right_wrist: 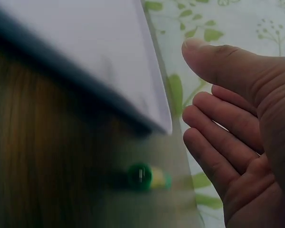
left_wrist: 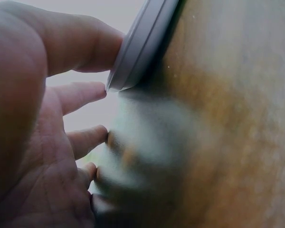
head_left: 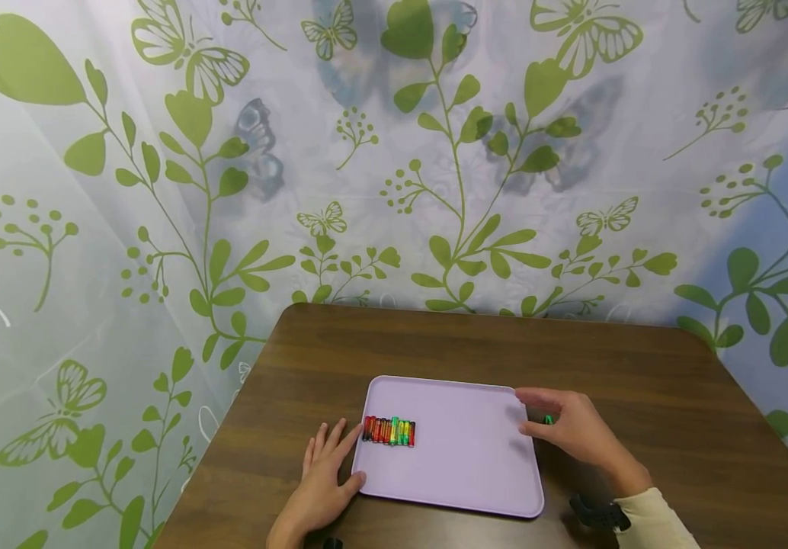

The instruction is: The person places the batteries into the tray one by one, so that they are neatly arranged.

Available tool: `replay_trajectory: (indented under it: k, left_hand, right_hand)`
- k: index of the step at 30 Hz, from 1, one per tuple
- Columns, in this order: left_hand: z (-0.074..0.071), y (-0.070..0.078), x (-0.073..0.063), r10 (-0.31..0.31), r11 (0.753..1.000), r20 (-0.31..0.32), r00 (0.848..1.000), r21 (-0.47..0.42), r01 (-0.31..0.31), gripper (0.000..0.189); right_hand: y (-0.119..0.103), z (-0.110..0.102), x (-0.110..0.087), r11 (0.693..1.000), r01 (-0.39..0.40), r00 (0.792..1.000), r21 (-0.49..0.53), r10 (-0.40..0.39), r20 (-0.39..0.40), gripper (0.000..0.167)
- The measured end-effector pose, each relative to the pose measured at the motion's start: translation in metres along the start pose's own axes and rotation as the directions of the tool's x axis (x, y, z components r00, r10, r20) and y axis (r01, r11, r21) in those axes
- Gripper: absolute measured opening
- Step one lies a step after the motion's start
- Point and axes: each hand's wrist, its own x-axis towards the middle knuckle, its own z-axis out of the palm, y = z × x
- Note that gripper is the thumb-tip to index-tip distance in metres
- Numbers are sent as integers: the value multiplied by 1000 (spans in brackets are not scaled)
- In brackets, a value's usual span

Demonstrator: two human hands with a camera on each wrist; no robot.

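A lilac tray (head_left: 462,473) lies on the wooden table. Along its left side sits a row of several small batteries (head_left: 389,431), red, black, green and yellow. My left hand (head_left: 321,476) rests at the tray's left edge with fingers spread, the thumb (left_wrist: 92,45) touching the rim in the left wrist view. Near the far right corner of the tray hovers my right hand (head_left: 582,427), its fingers loosely extended and holding nothing. Partly hidden behind it in the head view, a green and yellow battery (right_wrist: 149,177) lies on the table just outside the tray.
Brown tabletop (head_left: 613,358) surrounds the tray, its far edge close to a hanging curtain (head_left: 366,175) with green leaves and butterflies. A black band (head_left: 600,515) is at the right wrist. A small dark object (head_left: 332,543) shows at the bottom edge.
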Motion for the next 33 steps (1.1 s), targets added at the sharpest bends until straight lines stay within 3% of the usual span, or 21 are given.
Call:
replay_trajectory:
  k: [13, 21, 33]
  left_hand:
    - [-2, 2, 0, 0, 1000, 2, 1000, 6, 0, 76]
    - [-1, 3, 0, 0, 1000, 2, 1000, 3, 0, 76]
    - [-1, 2, 0, -5, 1000, 7, 1000, 4, 4, 76]
  right_hand:
    - [25, -25, -21, 988, -11, 1000, -157, 9, -15, 61]
    - [29, -19, -27, 978, -38, 999, -206, 37, -10, 61]
    - [30, -11, -29, 977, -27, 999, -214, 16, -49, 55]
